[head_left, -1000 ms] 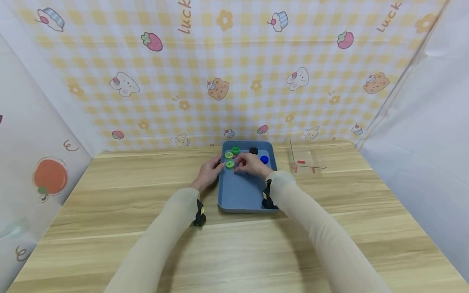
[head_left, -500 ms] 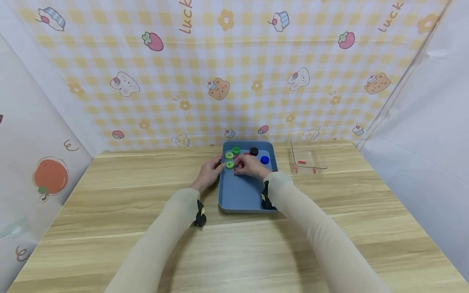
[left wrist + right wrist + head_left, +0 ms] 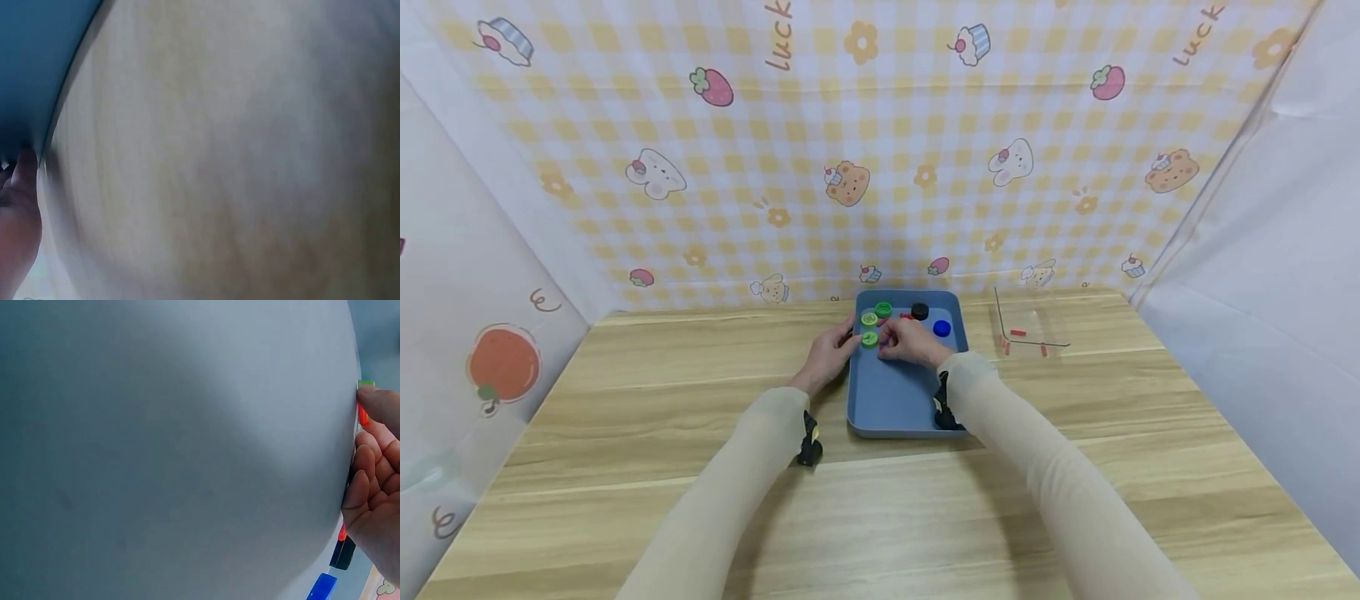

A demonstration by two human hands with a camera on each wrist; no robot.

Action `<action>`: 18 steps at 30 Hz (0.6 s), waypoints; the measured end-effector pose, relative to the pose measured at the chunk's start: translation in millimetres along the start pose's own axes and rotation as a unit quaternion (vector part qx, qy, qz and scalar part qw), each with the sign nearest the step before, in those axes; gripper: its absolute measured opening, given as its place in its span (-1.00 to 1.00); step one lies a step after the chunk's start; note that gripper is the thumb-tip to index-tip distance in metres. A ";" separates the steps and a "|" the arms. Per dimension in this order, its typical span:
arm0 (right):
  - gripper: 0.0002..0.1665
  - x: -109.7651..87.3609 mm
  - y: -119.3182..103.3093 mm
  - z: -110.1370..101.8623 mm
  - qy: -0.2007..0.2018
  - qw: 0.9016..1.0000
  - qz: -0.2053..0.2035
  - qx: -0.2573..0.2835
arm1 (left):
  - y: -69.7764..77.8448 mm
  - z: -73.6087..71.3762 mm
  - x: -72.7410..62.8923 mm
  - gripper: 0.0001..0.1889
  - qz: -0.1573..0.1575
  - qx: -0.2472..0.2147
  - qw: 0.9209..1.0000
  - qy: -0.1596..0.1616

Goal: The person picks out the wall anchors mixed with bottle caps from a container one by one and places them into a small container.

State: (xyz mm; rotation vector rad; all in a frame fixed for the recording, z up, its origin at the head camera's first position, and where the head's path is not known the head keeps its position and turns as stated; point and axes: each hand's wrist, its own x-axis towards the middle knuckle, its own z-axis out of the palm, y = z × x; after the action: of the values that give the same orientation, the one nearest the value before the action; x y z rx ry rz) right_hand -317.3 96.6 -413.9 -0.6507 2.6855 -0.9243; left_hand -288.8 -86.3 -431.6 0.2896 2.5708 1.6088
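My left hand (image 3: 829, 357) holds the left side of a blue-grey tray (image 3: 891, 404), with its thumb at the rim. In the left wrist view the thumb (image 3: 25, 170) lies against the tray wall. Over the tray, my right hand (image 3: 910, 342) pinches a small red piece (image 3: 363, 414) between thumb and finger, low above the tray floor. Beside its fingertips sits a light green bottle cap (image 3: 869, 339). A yellow-green cap (image 3: 868, 319) and a darker green cap (image 3: 883, 309) lie farther back. Red pieces (image 3: 907, 317) show partly behind the right hand.
A black cap (image 3: 920, 311) and a blue cap (image 3: 942, 328) lie in the tray's back right part. A clear plastic box (image 3: 1032, 327) with several red bits stands to the right. A patterned cloth wall (image 3: 887, 225) borders the wooden table (image 3: 880, 517) at the back.
The right hand has shifted slightly left and lower, and the red piece at its fingertips is now mostly hidden in the head view. The left hand stays on the tray.
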 end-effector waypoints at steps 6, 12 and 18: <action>-0.81 0.0 2.0 -1.5 0.008 1.000 0.009 0.003 | 0.2 -1.0 -0.6 -0.46 -0.002 0.002 1.000 -0.005; -0.84 -4.0 6.5 -9.0 0.048 0.998 0.008 0.036 | -1.8 -0.4 0.0 -0.45 -0.006 0.008 1.000 -0.010; -0.79 -10.4 2.8 -29.9 0.109 0.992 0.001 0.060 | -3.1 0.3 0.8 -0.46 -0.003 0.012 1.000 -0.006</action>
State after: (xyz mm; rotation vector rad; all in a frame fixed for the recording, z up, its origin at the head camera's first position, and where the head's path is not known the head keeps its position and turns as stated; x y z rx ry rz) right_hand -319.6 119.3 -391.7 -0.5500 2.7878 -1.2115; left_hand -289.9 -87.2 -434.5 0.2929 2.5817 1.5693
